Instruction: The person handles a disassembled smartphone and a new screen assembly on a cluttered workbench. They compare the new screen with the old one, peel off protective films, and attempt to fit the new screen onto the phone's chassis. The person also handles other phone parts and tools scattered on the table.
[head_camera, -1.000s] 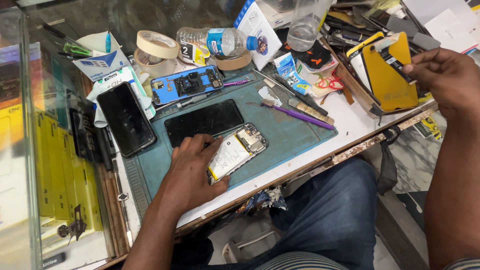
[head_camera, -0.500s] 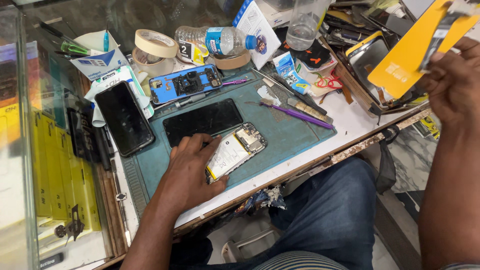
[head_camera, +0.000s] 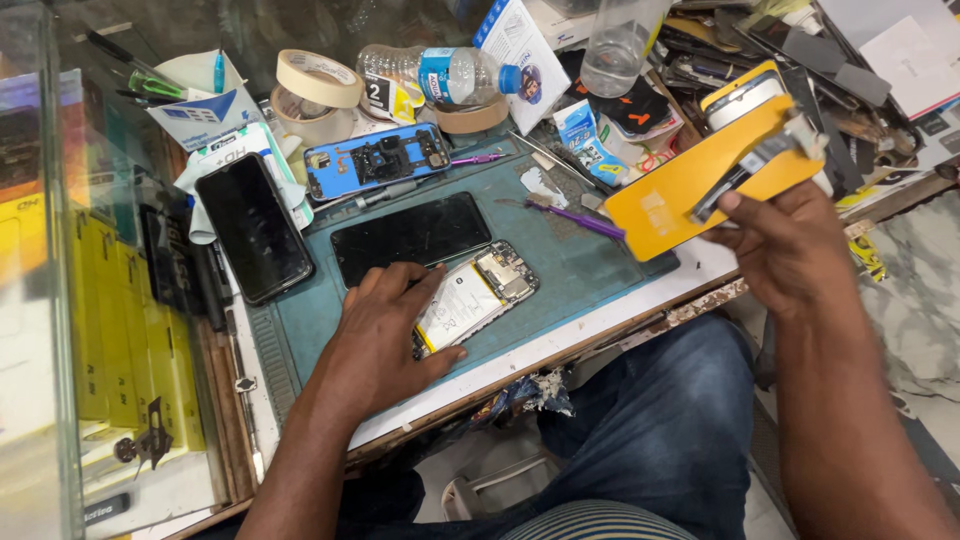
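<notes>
My left hand (head_camera: 385, 330) lies flat on the teal work mat (head_camera: 590, 275), fingers resting on an opened phone (head_camera: 478, 296) whose battery and circuit board show. Just behind it lies a black screen panel (head_camera: 410, 237). My right hand (head_camera: 785, 250) is raised over the table's right edge and grips a yellow phone-sized sleeve (head_camera: 690, 185) together with a dark flat part that sticks out of it. A blue phone frame (head_camera: 378, 160) with exposed parts lies further back on the mat.
A second dark phone (head_camera: 252, 226) lies left of the mat. Tape rolls (head_camera: 318, 80), a lying water bottle (head_camera: 440, 72), a purple tool (head_camera: 580, 218) and a clear bottle (head_camera: 620, 45) crowd the back. Piled phone parts (head_camera: 810, 60) fill the right; yellow boxes (head_camera: 130, 340) sit under glass at left.
My right hand has lifted the yellow sleeve out of the parts pile, swung it up, and brought it down toward me over the mat's right edge. My left hand has stayed on the opened phone.
</notes>
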